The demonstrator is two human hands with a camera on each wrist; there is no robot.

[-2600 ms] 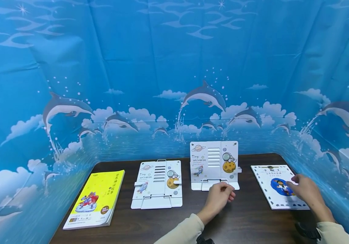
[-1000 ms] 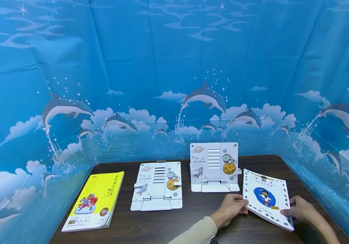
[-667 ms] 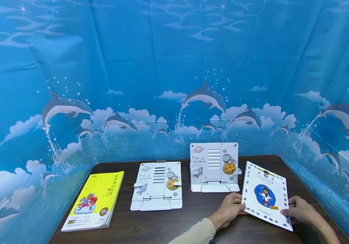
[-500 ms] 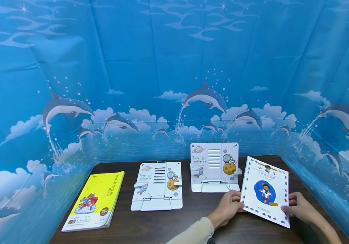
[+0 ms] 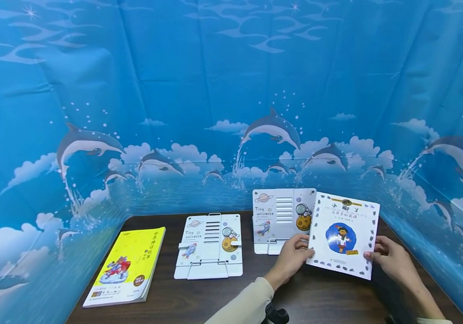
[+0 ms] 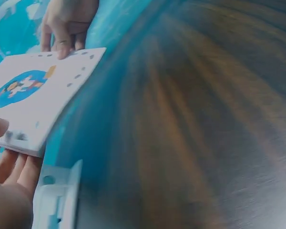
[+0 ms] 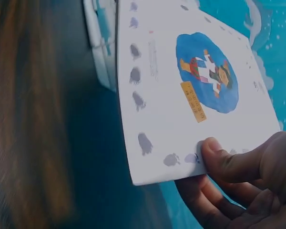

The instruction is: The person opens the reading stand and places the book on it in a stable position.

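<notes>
Both hands hold a thin white book (image 5: 342,238) with a blue oval picture and dark footprint marks round its border. My left hand (image 5: 289,258) pinches its left edge near the lower corner, thumb on the cover. On the right edge, my right hand (image 5: 395,261) has its thumb on the front and fingers behind, as the right wrist view also shows. The book is raised and tilted back, its cover toward the head camera. It overlaps the right side of an upright white book stand (image 5: 273,216) printed "Tiny universe".
A second white book stand (image 5: 209,243) leans lower, to the left of the first. Farther left, a thick yellow book (image 5: 128,261) lies on the dark wooden table (image 5: 215,301). A blue dolphin-print curtain (image 5: 199,112) encloses the back and sides.
The white book lay flat at the right with the right hand over it. Both hands then took its edges, lifted and tilted it up, and have moved it left toward the upright stand.
</notes>
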